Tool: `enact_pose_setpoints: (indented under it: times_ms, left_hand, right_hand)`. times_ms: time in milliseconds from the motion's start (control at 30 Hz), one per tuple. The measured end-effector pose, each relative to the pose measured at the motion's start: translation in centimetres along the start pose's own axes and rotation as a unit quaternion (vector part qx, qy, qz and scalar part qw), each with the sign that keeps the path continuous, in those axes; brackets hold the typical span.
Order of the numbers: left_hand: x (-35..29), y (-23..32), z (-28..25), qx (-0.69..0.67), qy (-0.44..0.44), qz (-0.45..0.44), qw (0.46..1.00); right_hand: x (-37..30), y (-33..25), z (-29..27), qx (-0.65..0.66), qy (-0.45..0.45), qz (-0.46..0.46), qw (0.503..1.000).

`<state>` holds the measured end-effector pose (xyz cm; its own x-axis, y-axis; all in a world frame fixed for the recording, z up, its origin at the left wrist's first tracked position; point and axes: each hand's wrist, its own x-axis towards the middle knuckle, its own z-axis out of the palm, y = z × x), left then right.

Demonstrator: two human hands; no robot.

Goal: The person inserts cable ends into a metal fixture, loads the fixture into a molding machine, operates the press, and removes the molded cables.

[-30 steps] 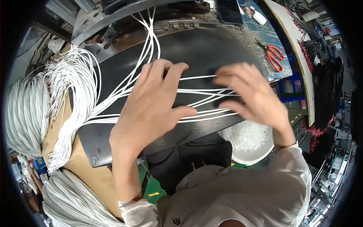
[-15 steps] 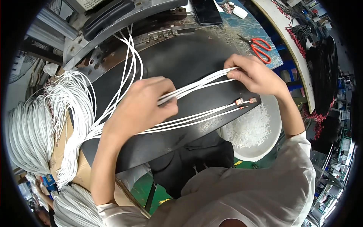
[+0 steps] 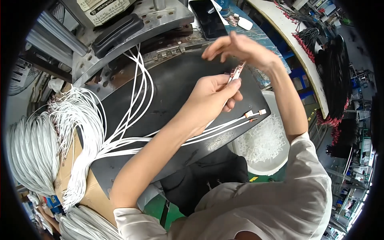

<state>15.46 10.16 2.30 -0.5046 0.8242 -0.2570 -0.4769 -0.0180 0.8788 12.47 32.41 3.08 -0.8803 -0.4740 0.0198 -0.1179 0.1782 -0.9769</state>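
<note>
My left hand (image 3: pixel 216 96) is closed round a bunch of white cables, their ends (image 3: pixel 237 73) with small white and copper-coloured tips sticking up past the thumb. Just above and to the right, my right hand (image 3: pixel 246 50) is held in the air with its fingers apart, and no object shows in it. More white cables (image 3: pixel 192 139) lie across the black work surface (image 3: pixel 172 80), running under my left forearm to connector ends (image 3: pixel 256 113) near the surface's right corner. Several other cables (image 3: pixel 138 80) loop up to the machine's edge.
A metal press-like machine (image 3: pixel 132 36) stands at the back. Beside it lie a black phone (image 3: pixel 208 20) and a small white item (image 3: pixel 245 23). At right is a white tub (image 3: pixel 276 166) of clear plastic bits. White cable bundles (image 3: pixel 34 150) crowd the left; black cables (image 3: pixel 340 80) hang far right.
My left hand has slid right and up to the cable ends. My right hand has let go of the cables and risen up and left. The red-handled scissors are now hidden.
</note>
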Motion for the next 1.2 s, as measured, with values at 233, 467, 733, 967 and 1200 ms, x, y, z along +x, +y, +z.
enact_pose_setpoints:
  times_ms: [233,467,733,967,1200]
  left_hand:
    - [-2.5,0.8,-3.6,0.061,0.072,0.033,0.995]
    - [-4.2,-0.2,-5.7,-0.019,0.111,0.058,0.992]
    - [-3.3,-0.8,-6.2,0.03,0.152,0.077,0.985]
    - [-2.4,-1.0,-5.0,0.057,0.208,0.072,0.974]
    - [-2.3,-0.5,-4.6,0.073,0.222,0.067,0.97]
  right_hand:
    - [6.4,-0.1,3.8,-0.372,0.018,0.022,0.928]
    - [2.9,2.5,10.3,-0.557,0.216,-0.05,0.8]
    - [2.9,-1.1,5.4,-0.23,0.119,0.117,0.959]
    - [2.3,0.9,7.0,0.097,0.19,0.095,0.972]
    - [2.2,0.3,7.8,0.068,0.151,0.128,0.978]
